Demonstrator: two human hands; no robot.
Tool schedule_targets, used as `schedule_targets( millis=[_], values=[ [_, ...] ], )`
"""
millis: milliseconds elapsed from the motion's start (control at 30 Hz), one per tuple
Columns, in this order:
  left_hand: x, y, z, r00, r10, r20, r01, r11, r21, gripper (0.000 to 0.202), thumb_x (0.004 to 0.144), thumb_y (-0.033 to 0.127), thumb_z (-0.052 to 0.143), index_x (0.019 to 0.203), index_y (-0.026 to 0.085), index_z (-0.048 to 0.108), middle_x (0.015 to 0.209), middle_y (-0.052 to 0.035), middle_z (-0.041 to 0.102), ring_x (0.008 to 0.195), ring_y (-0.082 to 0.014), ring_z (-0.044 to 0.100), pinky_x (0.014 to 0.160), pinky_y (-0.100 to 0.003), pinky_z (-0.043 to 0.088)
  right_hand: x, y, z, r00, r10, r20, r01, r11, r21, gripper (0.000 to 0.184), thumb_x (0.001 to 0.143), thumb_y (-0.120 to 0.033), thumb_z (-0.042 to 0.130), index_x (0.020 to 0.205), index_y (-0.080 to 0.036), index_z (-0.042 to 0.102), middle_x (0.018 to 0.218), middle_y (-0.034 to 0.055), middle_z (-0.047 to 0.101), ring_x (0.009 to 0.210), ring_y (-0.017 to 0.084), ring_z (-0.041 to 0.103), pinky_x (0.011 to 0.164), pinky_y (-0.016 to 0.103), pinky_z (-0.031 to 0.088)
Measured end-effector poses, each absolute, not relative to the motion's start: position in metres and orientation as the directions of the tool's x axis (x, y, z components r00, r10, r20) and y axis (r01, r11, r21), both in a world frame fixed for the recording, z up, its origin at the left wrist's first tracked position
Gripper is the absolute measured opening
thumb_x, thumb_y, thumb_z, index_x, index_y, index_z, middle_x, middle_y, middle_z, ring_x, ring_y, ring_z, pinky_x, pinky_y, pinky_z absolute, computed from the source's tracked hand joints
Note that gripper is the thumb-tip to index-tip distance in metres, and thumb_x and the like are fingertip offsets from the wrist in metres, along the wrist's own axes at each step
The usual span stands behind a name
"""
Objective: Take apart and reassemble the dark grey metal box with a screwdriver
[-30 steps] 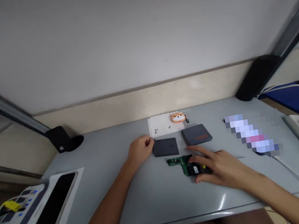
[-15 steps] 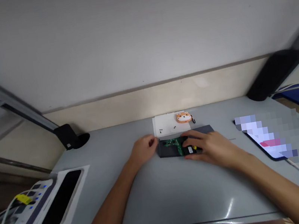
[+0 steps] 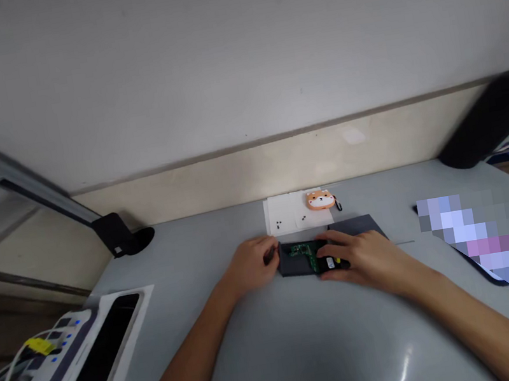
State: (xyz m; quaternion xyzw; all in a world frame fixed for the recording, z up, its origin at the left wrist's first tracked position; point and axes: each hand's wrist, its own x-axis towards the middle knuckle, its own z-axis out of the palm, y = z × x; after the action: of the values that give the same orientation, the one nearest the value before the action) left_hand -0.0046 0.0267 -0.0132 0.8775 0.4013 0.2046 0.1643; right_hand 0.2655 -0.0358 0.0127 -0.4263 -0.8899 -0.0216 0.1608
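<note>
An opened dark electronic case [image 3: 297,266] lies on the desk, with a green circuit board [image 3: 311,252] exposed inside it. My right hand [image 3: 364,257] grips its right part, fingers over the far side and thumb at the near side, by a small white label and a yellow spot. At the left end of the case, my left hand [image 3: 254,264] is closed, its fingertips against or very near the edge. Something small and dark shows between those fingers, too unclear to name. Behind my right hand lies a flat dark panel [image 3: 361,225].
White paper [image 3: 281,207] bears several tiny dark pieces, perhaps screws, and an orange animal-face case [image 3: 320,200]. A thin rod [image 3: 405,242] lies right of the panel. A black phone [image 3: 107,342] and power strip [image 3: 63,356] are left, a lit phone [image 3: 478,245] right.
My left hand has turned slightly, with its fingers now at the case's left end and a dark bit showing in them. The right hand keeps its grip. The whole view has shifted a little.
</note>
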Motion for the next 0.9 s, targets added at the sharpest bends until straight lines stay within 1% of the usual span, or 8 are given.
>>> schedule_targets(
  millis=[133,400,600,733,900],
  values=[
    [-0.004,0.025,-0.012,0.611,0.754,0.241,0.62,-0.645,0.446,0.012,0.083,0.012,0.052,0.075,0.021,0.054,0.064,0.0033,0.053,0.059,-0.0131,0.046,0.06,-0.025,0.034,0.261,-0.037,0.011,-0.595,0.745,0.3,0.758,0.645,-0.1,0.028,0.092,-0.048,0.072,0.108,-0.026,0.077,0.127,0.0048,0.076,0.064,0.02,0.075,0.05,0.033,0.052],
    [-0.003,0.024,-0.011,0.602,0.765,0.229,0.629,-0.631,0.454,0.012,0.082,0.011,0.052,0.075,0.02,0.057,0.064,0.003,0.054,0.059,-0.0131,0.046,0.061,-0.025,0.036,0.257,-0.037,0.009,-0.58,0.737,0.346,0.758,0.644,-0.103,0.027,0.095,-0.047,0.069,0.108,-0.024,0.077,0.128,0.0074,0.075,0.065,0.019,0.075,0.05,0.031,0.051],
    [-0.003,0.025,-0.013,0.605,0.759,0.241,0.617,-0.638,0.461,0.013,0.08,0.01,0.054,0.074,0.02,0.056,0.065,0.0027,0.055,0.06,-0.0135,0.048,0.06,-0.025,0.036,0.255,-0.038,0.012,-0.564,0.766,0.308,0.784,0.614,-0.091,0.028,0.095,-0.049,0.068,0.111,-0.027,0.077,0.129,0.0053,0.076,0.065,0.019,0.075,0.053,0.032,0.054],
    [-0.003,0.025,-0.013,0.606,0.759,0.239,0.621,-0.639,0.454,0.012,0.08,0.01,0.053,0.074,0.021,0.056,0.065,0.0026,0.054,0.06,-0.0138,0.048,0.06,-0.025,0.035,0.255,-0.038,0.012,-0.568,0.764,0.307,0.783,0.616,-0.085,0.029,0.094,-0.048,0.07,0.11,-0.025,0.077,0.129,0.0057,0.076,0.064,0.02,0.075,0.052,0.032,0.054],
    [-0.003,0.025,-0.012,0.602,0.762,0.24,0.618,-0.635,0.464,0.013,0.08,0.01,0.053,0.074,0.021,0.054,0.064,0.003,0.053,0.059,-0.0136,0.047,0.059,-0.025,0.033,0.254,-0.039,0.01,-0.574,0.756,0.313,0.779,0.622,-0.075,0.03,0.096,-0.049,0.067,0.11,-0.025,0.077,0.128,0.0072,0.075,0.065,0.019,0.075,0.05,0.031,0.052]
  ],
)
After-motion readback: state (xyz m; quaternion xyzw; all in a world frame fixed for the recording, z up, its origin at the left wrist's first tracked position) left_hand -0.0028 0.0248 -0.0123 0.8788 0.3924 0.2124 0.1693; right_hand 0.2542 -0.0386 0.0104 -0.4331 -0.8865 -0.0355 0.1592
